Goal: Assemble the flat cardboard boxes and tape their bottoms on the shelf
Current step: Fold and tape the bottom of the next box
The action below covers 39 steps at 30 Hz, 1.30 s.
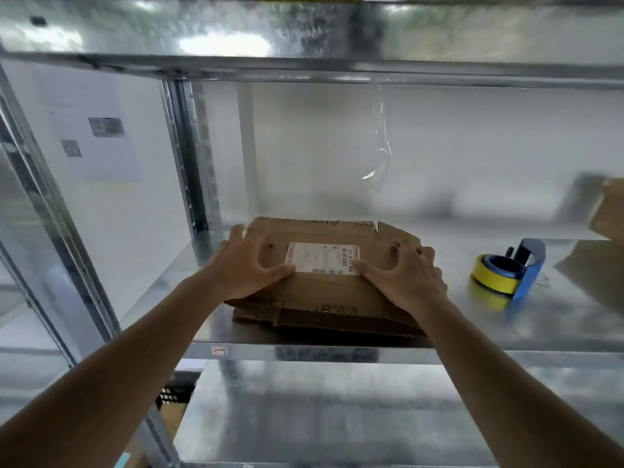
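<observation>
Reaching onto the metal shelf (472, 332), both hands are landing on the top piece of a short stack of flat cardboard boxes (324, 292), which is lying near the shelf's front edge, left of centre.

The left hand (250, 268) is resting on the stack's left end, fingers (236, 233) spread and reaching to the far left corner, thumb lying by the white shipping label (322, 258). The hand looks spread and not yet pinching anything. The right hand (405, 275) is sitting on the right end with fingertips curled down and digging into the card, thumb touching the label's near right corner. It seems to be clawing at the top sheet, but whether it is truly gripping an edge I cannot tell.

Step in hand, as I judge it: separating and lifting the top flat box. Doing it well means hooking only the upper sheet, holding the lower ones down, then pushing opposite edges inward so it pops square.

The stack is lying flat, long axis running left to right along the shelf, label side up, loose flaps pointing toward the back and right.

Further right, a tape dispenser (506, 271), blue with a yellow roll, is waiting well apart from the stack. Another cardboard piece (607, 211) is showing at the far right edge.
</observation>
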Motion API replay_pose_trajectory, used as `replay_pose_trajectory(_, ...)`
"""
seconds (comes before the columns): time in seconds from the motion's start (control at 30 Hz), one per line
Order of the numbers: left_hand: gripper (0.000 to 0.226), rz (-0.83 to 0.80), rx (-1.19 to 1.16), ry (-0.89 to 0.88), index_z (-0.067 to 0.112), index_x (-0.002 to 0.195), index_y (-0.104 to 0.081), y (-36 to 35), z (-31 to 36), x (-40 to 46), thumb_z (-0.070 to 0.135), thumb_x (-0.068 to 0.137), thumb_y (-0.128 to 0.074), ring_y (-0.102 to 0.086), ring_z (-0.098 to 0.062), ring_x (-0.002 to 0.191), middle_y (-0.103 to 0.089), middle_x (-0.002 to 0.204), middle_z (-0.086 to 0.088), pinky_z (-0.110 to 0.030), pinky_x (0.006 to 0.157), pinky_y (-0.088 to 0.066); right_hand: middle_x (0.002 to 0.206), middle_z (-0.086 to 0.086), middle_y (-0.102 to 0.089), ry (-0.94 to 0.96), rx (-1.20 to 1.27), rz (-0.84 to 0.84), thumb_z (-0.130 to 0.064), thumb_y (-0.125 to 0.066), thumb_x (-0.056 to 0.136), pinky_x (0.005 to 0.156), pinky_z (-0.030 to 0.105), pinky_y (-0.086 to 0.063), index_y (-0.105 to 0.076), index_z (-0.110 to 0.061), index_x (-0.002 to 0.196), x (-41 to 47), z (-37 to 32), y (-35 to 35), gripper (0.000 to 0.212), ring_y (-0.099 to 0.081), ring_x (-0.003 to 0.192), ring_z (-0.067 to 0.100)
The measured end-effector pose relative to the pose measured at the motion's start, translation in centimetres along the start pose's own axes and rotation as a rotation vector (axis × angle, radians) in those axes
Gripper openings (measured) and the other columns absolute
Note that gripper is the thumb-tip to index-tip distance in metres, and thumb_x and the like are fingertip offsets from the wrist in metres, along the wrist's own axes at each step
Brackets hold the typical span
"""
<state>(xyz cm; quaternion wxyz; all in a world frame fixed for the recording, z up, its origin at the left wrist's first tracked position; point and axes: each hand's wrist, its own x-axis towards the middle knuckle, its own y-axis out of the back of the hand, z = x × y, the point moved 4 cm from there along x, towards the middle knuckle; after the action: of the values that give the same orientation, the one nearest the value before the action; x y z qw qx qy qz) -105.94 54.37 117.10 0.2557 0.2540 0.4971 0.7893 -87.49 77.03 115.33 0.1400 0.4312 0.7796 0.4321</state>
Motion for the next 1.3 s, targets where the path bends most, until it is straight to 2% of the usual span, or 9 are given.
replay_pose_trajectory(0.13,0.118,0.070,-0.122,-0.003,0.051,0.154,-0.014,0.0,-0.5,0.5,0.105,0.056,-0.052,-0.054,-0.034,0.130,-0.053,0.144,-0.002,-0.059,0.101,-0.053,0.136,0.001,-0.040,0.022,0.112,0.028,-0.100,-0.060,0.051,0.107,0.059,-0.046,-0.037,-0.042,0.143,-1.1,0.5,1.2,0.111,-0.051,0.127,0.037)
replay_pose_trajectory(0.23,0.122,0.093,-0.131,0.015,0.045,0.155,-0.018,0.4,1.0,-0.5,0.105,0.054,-0.053,-0.047,-0.036,0.137,-0.047,0.150,-0.004,-0.062,0.108,-0.046,0.136,0.000,-0.039,0.044,0.192,0.048,-0.098,-0.064,0.051,0.107,0.057,-0.048,-0.033,-0.047,0.142,-1.7,1.2,2.3,0.109,-0.053,0.126,0.034)
replay_pose_trajectory(0.47,0.111,0.255,-0.315,0.082,0.027,0.156,-0.024,2.2,4.9,-2.8,0.072,0.070,-0.079,-0.050,-0.035,0.133,-0.040,0.147,-0.011,-0.053,0.109,-0.046,0.135,-0.002,-0.036,0.136,0.406,0.060,-0.080,-0.076,0.053,0.109,0.052,-0.049,-0.033,-0.045,0.146,-2.8,3.1,4.8,0.108,-0.050,0.127,0.029)
replay_pose_trajectory(0.6,0.095,0.317,-0.515,0.075,0.026,0.140,-0.049,2.1,6.3,-3.8,0.076,0.065,-0.079,-0.064,-0.019,0.109,-0.061,0.128,0.000,-0.037,0.090,-0.058,0.140,-0.004,-0.034,0.219,0.547,0.032,-0.055,-0.087,0.072,0.109,0.042,-0.049,-0.032,-0.041,0.152,-3.4,4.2,6.0,0.098,-0.048,0.123,0.017)
replay_pose_trajectory(0.7,0.063,0.344,-0.745,0.027,0.031,0.135,-0.056,1.7,8.3,-5.0,0.051,0.082,-0.082,-0.065,-0.004,0.092,-0.066,0.108,0.013,-0.021,0.070,-0.052,0.137,-0.005,-0.050,0.305,0.668,0.073,-0.060,-0.091,0.067,0.100,0.039,-0.056,-0.045,-0.046,0.141,-4.2,4.8,7.4,0.088,-0.054,0.125,0.014)
replay_pose_trajectory(0.77,0.049,0.304,-0.990,0.040,0.040,0.133,-0.059,1.3,9.2,-5.6,0.047,0.088,-0.078,-0.073,-0.016,0.092,-0.073,0.107,0.005,-0.033,0.075,-0.060,0.124,-0.011,-0.067,0.351,0.760,0.048,-0.044,-0.093,0.072,0.083,0.031,-0.063,-0.049,-0.043,0.132,-4.9,5.2,8.5,0.075,-0.070,0.111,0.008)
replay_pose_trajectory(0.9,0.039,0.131,-1.307,0.003,0.051,0.134,-0.056,-0.2,10.1,-6.5,0.046,0.097,-0.067,-0.076,-0.023,0.102,-0.077,0.115,0.002,-0.049,0.083,-0.063,0.112,-0.020,-0.069,0.348,0.854,-0.004,-0.020,-0.090,0.079,0.067,0.013,-0.056,-0.043,-0.032,0.141,-5.6,7.0,10.0,0.078,-0.068,0.093,-0.013)
replay_pose_trajectory(1.13,0.049,-0.022,-1.284,-0.121,0.049,0.144,-0.048,-1.5,11.6,-8.2,0.044,0.098,-0.064,-0.069,-0.027,0.120,-0.068,0.136,0.000,-0.052,0.100,-0.054,0.108,-0.016,-0.074,0.366,0.845,-0.064,-0.010,-0.094,0.071,0.073,0.023,-0.061,-0.045,-0.032,0.136,-5.9,9.4,12.0,0.084,-0.072,0.102,0.002)
replay_pose_trajectory(1.3,0.042,0.012,-1.232,-0.192,0.042,0.141,-0.053,-1.6,14.2,-9.7,0.031,0.101,-0.060,-0.071,-0.025,0.115,-0.073,0.126,0.001,-0.041,0.088,-0.062,0.119,-0.001,-0.070,0.381,0.850,-0.126,0.005,-0.087,0.075,0.080,0.033,-0.064,-0.041,-0.025,0.140,-6.3,11.1,13.2,0.085,-0.070,0.113,0.016)
